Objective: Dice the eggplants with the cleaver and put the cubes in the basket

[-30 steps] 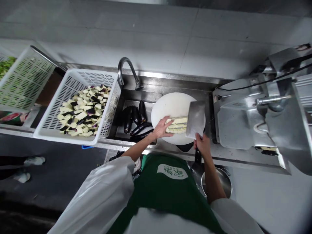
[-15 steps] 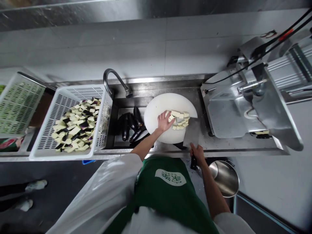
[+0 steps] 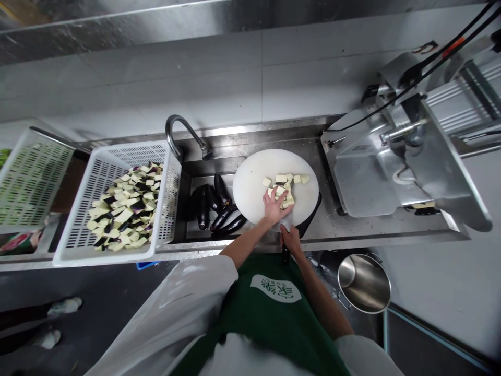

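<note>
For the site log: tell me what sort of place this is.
Likely a commercial kitchen prep line: a stainless sink holding whole eggplants, a white crate of cut eggplant, and a metal slicing machine.

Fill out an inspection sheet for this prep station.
Surface: steel counter; round white cutting board by the sink.
Job's things: eggplant cubes on the board; whole eggplants in the sink.
Clutter: white basket of cut eggplant; second basket beside it.
Hands: left hand on the cubes; right hand grips the cleaver.
Cables: black cables over the slicer.
Surroundings: faucet, steel pot below, another person's feet lower left.
</note>
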Demonstrator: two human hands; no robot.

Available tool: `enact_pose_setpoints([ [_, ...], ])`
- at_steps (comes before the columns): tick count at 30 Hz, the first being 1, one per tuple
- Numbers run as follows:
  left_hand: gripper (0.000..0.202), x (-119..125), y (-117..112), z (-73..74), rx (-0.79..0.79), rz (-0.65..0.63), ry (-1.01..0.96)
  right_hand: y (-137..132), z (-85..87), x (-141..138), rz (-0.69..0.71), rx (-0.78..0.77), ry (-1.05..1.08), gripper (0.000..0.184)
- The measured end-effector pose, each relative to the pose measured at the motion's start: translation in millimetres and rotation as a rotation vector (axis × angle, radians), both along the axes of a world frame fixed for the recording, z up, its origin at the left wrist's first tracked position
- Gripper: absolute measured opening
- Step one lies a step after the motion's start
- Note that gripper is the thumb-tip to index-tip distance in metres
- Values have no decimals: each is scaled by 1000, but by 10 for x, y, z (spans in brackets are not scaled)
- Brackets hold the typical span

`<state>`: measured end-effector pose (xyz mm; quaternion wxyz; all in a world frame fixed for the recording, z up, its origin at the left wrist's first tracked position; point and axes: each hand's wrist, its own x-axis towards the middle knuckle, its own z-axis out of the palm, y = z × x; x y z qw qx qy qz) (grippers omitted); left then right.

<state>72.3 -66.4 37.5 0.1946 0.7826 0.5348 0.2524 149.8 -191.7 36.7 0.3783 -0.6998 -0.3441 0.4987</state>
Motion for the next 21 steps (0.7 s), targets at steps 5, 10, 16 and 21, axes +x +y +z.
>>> enact_pose_setpoints([
  [5,60,-48,-48,169,77,-27,-61,-60,110,-78,-27,40,-36,40],
  [10,62,-500,-20,516,135,124,-139,88,395,-316,112,88,-169,40],
  [16,64,-2059,-41,946,281,627,-103,598,858,-1454,579,181,-93,35],
  [21,58,-3684,-25,1086,329,1165,-70,986,1215,-2792,961,212,-4,26],
])
